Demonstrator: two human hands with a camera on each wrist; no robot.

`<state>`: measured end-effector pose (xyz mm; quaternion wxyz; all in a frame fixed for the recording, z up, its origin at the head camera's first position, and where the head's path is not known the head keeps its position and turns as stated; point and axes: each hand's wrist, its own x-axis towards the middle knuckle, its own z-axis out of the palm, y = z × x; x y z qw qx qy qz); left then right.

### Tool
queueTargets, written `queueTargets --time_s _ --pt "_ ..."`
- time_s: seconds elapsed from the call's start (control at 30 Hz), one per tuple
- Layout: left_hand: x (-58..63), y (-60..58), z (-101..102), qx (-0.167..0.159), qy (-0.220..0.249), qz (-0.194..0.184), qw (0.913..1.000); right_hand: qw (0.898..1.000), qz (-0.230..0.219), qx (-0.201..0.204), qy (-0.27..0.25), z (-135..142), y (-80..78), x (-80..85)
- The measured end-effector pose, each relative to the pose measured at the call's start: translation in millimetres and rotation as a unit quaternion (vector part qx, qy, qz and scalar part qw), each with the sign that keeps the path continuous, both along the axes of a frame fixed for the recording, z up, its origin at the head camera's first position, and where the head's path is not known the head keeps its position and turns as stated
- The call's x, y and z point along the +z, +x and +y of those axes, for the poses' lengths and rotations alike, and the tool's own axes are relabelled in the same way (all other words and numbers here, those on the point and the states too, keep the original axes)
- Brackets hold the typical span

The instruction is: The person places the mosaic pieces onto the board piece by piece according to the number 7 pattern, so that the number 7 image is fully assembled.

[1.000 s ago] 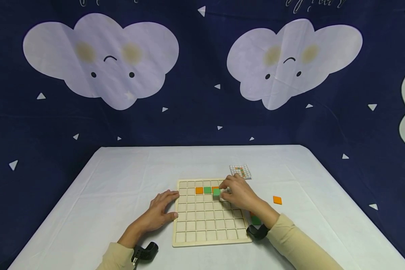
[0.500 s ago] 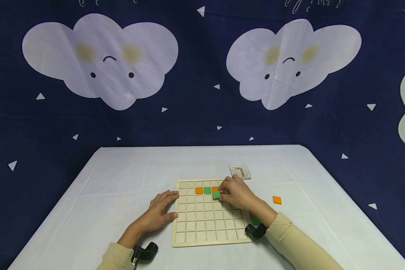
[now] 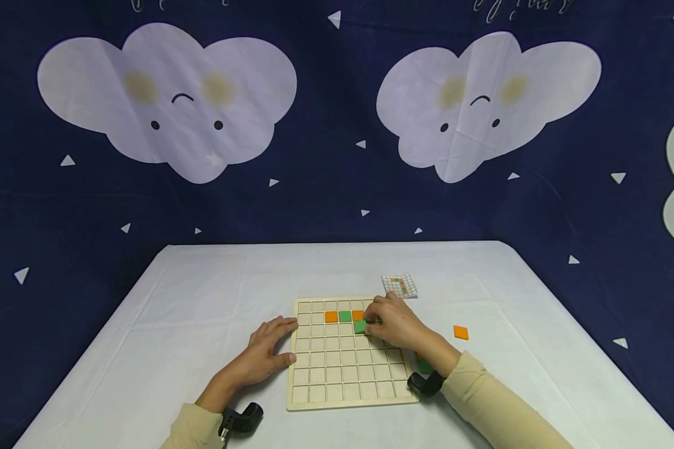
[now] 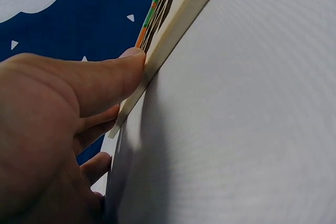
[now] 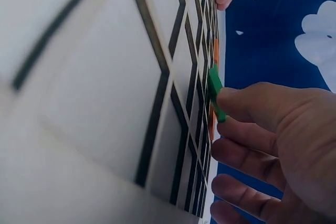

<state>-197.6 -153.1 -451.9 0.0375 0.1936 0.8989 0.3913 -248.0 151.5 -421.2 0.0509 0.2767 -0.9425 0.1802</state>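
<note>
1. The right hand [image 3: 394,320] is pinching the green tile [image 3: 359,327], tilted at the board [image 3: 342,374] between both hands; uneven release risks jamming it.
2. Left hand [image 3: 261,353], fingers extended, is touching the board; pushing risks misalignment.

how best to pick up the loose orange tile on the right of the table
Probably by two opposite side edges, pinched between thumb and fingertip from above: the orange tile lies flat on the white table, looks thin, and has nothing touching its edges. The right hand is nearer, though it holds a green tile.
</note>
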Motion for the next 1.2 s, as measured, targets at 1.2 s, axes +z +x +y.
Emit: queueTargets --time_s 1.2 --pt "-0.3 0.2 1.2 0.005 0.002 -0.004 1.0 1.0 -0.001 -0.006 -0.005 1.1 0.9 0.3"
